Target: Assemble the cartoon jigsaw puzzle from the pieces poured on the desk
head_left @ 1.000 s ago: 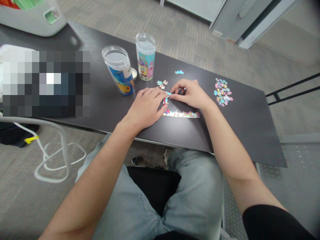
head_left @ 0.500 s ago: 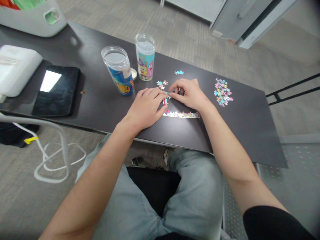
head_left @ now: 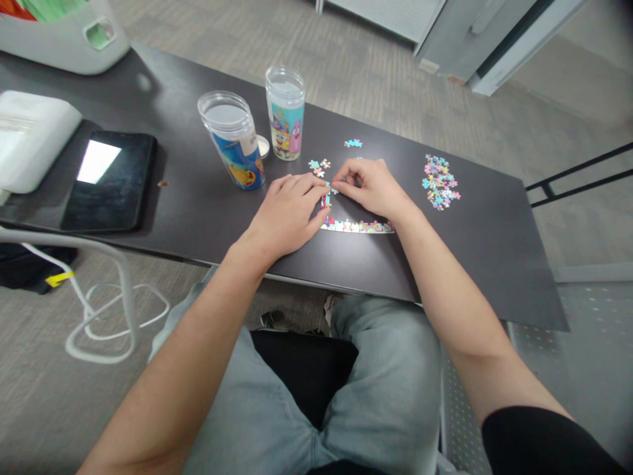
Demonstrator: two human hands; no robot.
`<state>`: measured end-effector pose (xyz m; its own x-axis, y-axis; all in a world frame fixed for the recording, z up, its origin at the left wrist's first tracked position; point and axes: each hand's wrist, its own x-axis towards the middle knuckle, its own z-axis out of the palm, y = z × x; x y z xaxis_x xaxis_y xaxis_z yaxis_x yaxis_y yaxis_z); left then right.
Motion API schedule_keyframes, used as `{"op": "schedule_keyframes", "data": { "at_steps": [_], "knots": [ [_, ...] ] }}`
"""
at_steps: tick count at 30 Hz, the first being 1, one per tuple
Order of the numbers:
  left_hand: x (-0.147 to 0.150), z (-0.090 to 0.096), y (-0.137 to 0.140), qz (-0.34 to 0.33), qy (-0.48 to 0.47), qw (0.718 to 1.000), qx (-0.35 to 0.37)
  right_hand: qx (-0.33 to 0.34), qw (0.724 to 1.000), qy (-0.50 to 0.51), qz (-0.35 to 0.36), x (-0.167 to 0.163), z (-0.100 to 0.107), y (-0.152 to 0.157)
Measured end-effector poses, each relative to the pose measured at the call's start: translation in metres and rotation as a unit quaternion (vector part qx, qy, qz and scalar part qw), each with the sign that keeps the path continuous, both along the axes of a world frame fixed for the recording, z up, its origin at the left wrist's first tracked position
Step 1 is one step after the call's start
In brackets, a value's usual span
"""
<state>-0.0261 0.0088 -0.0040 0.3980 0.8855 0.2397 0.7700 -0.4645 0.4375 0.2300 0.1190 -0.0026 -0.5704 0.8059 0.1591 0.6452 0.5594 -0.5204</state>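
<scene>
A joined strip of jigsaw puzzle (head_left: 357,227) lies on the dark table, its left side turning up away from me between my hands. My left hand (head_left: 291,210) rests flat at that left side, fingers stretched and thumb apart, fingertips touching the pieces. Thumb and forefinger of my right hand (head_left: 370,188) are pinched at the upper end of this side, on a small light-blue puzzle piece (head_left: 335,191) that is partly hidden by the fingers. A few loose puzzle pieces (head_left: 319,167) lie just beyond my fingertips.
Two clear-topped cartoon tumblers (head_left: 232,142) stand left of the loose pieces, with a round lid (head_left: 263,146) behind. A heap of pieces (head_left: 440,183) lies right; a small cluster (head_left: 353,143) lies farther back. A black tablet (head_left: 111,181) and white box (head_left: 39,138) are left.
My right fingertips have shifted very slightly at the upper end of the puzzle's left side. The left hand stays in place, and the view has moved a touch.
</scene>
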Motion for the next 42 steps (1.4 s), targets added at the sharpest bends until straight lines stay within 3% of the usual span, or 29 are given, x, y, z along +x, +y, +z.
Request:
{"op": "schedule_keyframes", "data": {
  "at_steps": [8, 15, 27, 42],
  "knots": [
    [-0.001, -0.001, 0.001, -0.001, -0.001, 1.0, -0.004, 0.029, 0.999, 0.02, -0.032, 0.009, 0.006, 0.0],
    [0.0, -0.001, 0.0, -0.002, 0.0, 1.0, 0.0, -0.051, 0.997, 0.059, 0.013, 0.012, 0.001, 0.003],
    [0.0, -0.001, 0.0, -0.001, 0.007, 1.0, 0.0, -0.067, 0.993, 0.092, -0.001, 0.01, -0.007, 0.004],
    [-0.001, -0.001, 0.0, -0.008, 0.006, 1.0, 0.001, -0.005, 0.998, -0.019, 0.055, 0.014, 0.011, 0.0]
  ]
}}
